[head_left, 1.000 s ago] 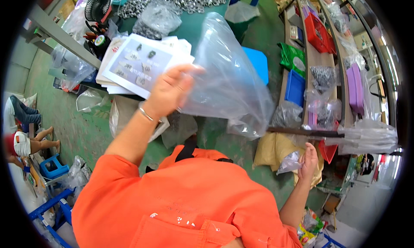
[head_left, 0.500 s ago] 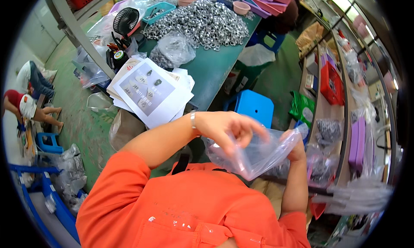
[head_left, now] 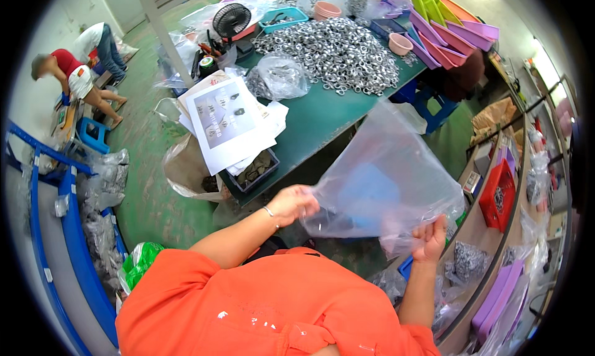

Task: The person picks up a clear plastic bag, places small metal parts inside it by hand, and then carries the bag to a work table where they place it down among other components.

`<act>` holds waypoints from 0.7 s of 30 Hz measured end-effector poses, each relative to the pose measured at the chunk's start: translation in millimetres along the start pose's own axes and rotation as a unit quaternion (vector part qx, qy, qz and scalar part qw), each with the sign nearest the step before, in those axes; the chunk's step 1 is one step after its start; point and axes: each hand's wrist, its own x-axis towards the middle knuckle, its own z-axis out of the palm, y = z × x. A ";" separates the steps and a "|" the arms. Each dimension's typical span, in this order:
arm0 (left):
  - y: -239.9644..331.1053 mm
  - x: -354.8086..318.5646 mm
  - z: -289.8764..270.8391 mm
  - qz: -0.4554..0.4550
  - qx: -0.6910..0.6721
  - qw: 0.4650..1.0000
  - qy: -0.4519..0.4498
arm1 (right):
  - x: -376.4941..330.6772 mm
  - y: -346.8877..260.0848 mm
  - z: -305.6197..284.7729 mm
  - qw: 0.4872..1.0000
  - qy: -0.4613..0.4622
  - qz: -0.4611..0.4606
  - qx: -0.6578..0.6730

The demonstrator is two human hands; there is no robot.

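A large clear plastic bag [head_left: 396, 164] is spread out in front of me, held between both hands. My left hand [head_left: 292, 205] pinches its left edge, fingers closed on the film. At the bag's lower right corner, my right hand [head_left: 429, 238] is closed on the bunched plastic. Through the see-through film a blue stool shows as a blurred patch. Whether anything lies inside the bag cannot be made out, but it looks flat and thin. Beyond it on the green table [head_left: 304, 130] lies a big heap of small metal rings [head_left: 334, 55].
Printed sheets [head_left: 226, 123] lie on the near table corner, above a dark tray [head_left: 260, 170] of parts. A small fan [head_left: 232, 21] stands behind. Colourful bins [head_left: 446, 37] are stacked at the far right. Shelves with a red bin [head_left: 498, 195] flank my right. Two people bend over at the left.
The bag has gone from crumpled to spread wide, rising away from me. My left hand moved left and down and now grips its edge. The view has shifted.
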 end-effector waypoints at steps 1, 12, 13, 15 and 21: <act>5.3 3.0 -5.8 0.068 -0.050 0.996 0.041 | 6.0 -3.4 -13.6 0.999 -0.038 -0.006 0.007; 90.8 -71.8 43.9 0.218 0.130 0.963 -0.086 | 48.5 -24.5 -6.0 0.938 -0.014 0.058 -0.341; 94.7 -77.6 56.7 0.193 0.179 0.957 -0.125 | 51.2 -23.3 -1.6 0.926 -0.057 0.078 -0.365; 102.7 -81.5 82.3 0.118 0.247 0.930 -0.246 | 56.7 -15.2 15.9 0.903 -0.114 0.151 -0.386; 110.7 -79.3 106.2 0.127 0.307 0.852 -0.404 | 80.7 18.0 31.6 0.806 -0.327 0.335 -0.362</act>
